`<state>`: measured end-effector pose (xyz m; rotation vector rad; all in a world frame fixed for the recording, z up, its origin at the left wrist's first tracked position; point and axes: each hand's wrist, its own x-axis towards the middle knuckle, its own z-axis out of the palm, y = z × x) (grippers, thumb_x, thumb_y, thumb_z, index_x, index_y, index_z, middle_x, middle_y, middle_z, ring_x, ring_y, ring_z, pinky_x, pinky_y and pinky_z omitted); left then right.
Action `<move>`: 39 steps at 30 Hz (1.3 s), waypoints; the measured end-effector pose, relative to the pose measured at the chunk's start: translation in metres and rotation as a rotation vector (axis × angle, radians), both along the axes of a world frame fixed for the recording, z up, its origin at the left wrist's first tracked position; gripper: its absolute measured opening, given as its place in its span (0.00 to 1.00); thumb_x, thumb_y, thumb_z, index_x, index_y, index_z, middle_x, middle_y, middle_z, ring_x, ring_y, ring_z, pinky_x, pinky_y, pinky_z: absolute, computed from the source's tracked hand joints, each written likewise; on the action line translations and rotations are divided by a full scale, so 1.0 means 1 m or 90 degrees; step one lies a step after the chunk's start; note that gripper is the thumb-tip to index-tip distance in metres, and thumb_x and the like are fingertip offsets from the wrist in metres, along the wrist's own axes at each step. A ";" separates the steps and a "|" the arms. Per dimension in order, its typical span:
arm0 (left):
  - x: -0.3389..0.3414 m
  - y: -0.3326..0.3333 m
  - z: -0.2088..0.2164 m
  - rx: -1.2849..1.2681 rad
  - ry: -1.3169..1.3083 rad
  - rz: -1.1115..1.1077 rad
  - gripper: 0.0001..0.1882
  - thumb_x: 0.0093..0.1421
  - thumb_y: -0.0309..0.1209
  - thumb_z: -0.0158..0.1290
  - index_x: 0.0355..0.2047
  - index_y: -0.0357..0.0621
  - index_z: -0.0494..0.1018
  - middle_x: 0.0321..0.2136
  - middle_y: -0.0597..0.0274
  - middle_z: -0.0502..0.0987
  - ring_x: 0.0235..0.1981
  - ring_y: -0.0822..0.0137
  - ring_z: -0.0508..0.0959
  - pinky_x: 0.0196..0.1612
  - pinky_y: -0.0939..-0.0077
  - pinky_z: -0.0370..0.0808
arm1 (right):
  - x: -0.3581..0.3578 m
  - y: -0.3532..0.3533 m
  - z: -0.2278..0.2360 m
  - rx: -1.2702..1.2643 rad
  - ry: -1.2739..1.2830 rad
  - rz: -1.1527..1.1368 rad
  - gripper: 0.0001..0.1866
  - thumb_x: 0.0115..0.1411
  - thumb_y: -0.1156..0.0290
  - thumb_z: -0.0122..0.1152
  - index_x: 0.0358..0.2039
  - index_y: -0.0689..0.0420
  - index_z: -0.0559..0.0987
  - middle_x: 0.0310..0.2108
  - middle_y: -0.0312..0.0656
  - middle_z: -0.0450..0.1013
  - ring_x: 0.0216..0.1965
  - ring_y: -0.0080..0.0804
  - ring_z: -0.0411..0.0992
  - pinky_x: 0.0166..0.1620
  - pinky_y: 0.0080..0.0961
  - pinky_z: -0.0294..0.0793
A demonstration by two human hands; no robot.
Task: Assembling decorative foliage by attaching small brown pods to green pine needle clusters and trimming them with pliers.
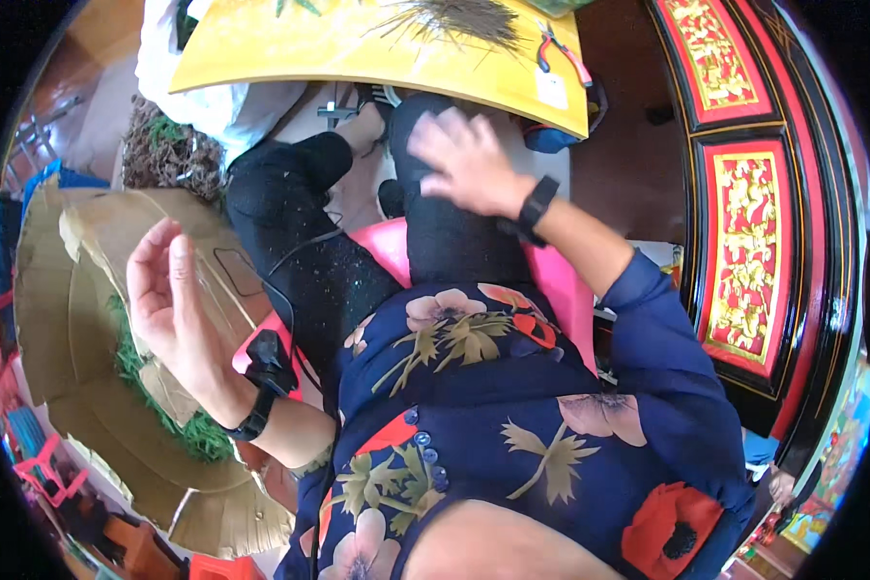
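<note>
My right hand (pixel 469 164) is over my right thigh, near the knee, fingers spread and slightly blurred, holding nothing that shows. Whether it touches the black trousers (pixel 454 242) cannot be told. To the left, my left hand (pixel 172 314) is raised over a large cardboard box (pixel 77 338). Its fingers are loosely bent and its thumb stands apart, with nothing visible between them. Green artificial foliage (pixel 203 435) lies inside the box below that hand. Small pale specks dot the trouser legs.
Ahead is a yellow table (pixel 358 63) with a bundle of thin dark wires (pixel 464 21) and pliers (pixel 563 53). A white plastic bag (pixel 227 121) hangs at its left, beside a brown fibrous heap (pixel 164 150). A carved red-and-gold cabinet (pixel 744 246) stands right. I sit on a pink chair (pixel 561 290).
</note>
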<state>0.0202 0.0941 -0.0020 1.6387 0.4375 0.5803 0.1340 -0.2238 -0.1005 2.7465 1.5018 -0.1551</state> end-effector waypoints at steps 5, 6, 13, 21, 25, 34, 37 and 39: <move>-0.004 0.014 -0.003 0.022 0.018 0.101 0.11 0.60 0.26 0.54 0.43 0.36 0.72 0.40 0.63 0.75 0.40 0.76 0.72 0.47 0.82 0.68 | 0.004 0.046 0.033 0.034 0.002 -0.110 0.40 0.50 0.49 0.60 0.60 0.56 0.63 0.63 0.51 0.55 0.65 0.48 0.48 0.63 0.45 0.48; -0.005 0.016 -0.004 0.026 0.021 0.109 0.11 0.60 0.26 0.54 0.43 0.36 0.72 0.40 0.63 0.75 0.40 0.76 0.72 0.47 0.82 0.68 | -0.010 0.061 0.039 0.061 0.107 0.020 0.42 0.49 0.49 0.61 0.61 0.55 0.61 0.63 0.50 0.54 0.65 0.49 0.48 0.63 0.45 0.49; -0.006 0.013 -0.012 0.010 0.035 0.095 0.12 0.60 0.28 0.55 0.43 0.36 0.73 0.38 0.64 0.75 0.39 0.76 0.72 0.45 0.83 0.68 | -0.035 0.109 -0.034 0.202 0.122 0.401 0.35 0.51 0.54 0.61 0.58 0.54 0.64 0.62 0.50 0.55 0.59 0.48 0.60 0.56 0.47 0.62; -0.014 0.018 -0.005 -0.008 -0.011 0.113 0.13 0.60 0.30 0.55 0.42 0.36 0.73 0.36 0.65 0.74 0.38 0.76 0.72 0.43 0.84 0.68 | -0.038 0.105 0.019 0.076 0.481 0.009 0.31 0.52 0.60 0.60 0.54 0.61 0.67 0.48 0.59 0.69 0.49 0.49 0.69 0.53 0.40 0.68; -0.009 0.023 -0.003 -0.010 -0.047 0.105 0.13 0.60 0.31 0.55 0.42 0.36 0.73 0.35 0.65 0.74 0.37 0.76 0.72 0.43 0.84 0.68 | -0.066 0.091 -0.035 0.275 0.336 -0.021 0.30 0.53 0.60 0.61 0.54 0.61 0.68 0.42 0.57 0.72 0.44 0.45 0.73 0.46 0.38 0.73; -0.018 0.027 0.006 0.039 -0.113 0.116 0.13 0.59 0.32 0.56 0.44 0.41 0.74 0.36 0.67 0.75 0.36 0.77 0.72 0.40 0.85 0.68 | -0.058 0.031 0.056 0.382 0.490 -0.437 0.14 0.55 0.66 0.60 0.35 0.64 0.78 0.17 0.43 0.75 0.16 0.28 0.74 0.26 0.24 0.74; -0.008 0.015 0.013 0.049 -0.159 0.031 0.13 0.60 0.32 0.55 0.41 0.36 0.73 0.33 0.67 0.74 0.35 0.77 0.72 0.40 0.83 0.69 | -0.056 -0.007 0.034 0.475 0.440 -0.441 0.10 0.59 0.69 0.58 0.31 0.64 0.78 0.19 0.37 0.73 0.19 0.18 0.70 0.25 0.17 0.68; 0.002 0.002 0.025 0.088 -0.155 -0.008 0.13 0.60 0.32 0.55 0.41 0.36 0.73 0.32 0.66 0.75 0.33 0.76 0.73 0.39 0.82 0.70 | -0.059 -0.028 0.028 0.556 0.446 -0.499 0.10 0.57 0.68 0.59 0.29 0.64 0.78 0.17 0.39 0.74 0.18 0.22 0.72 0.25 0.20 0.70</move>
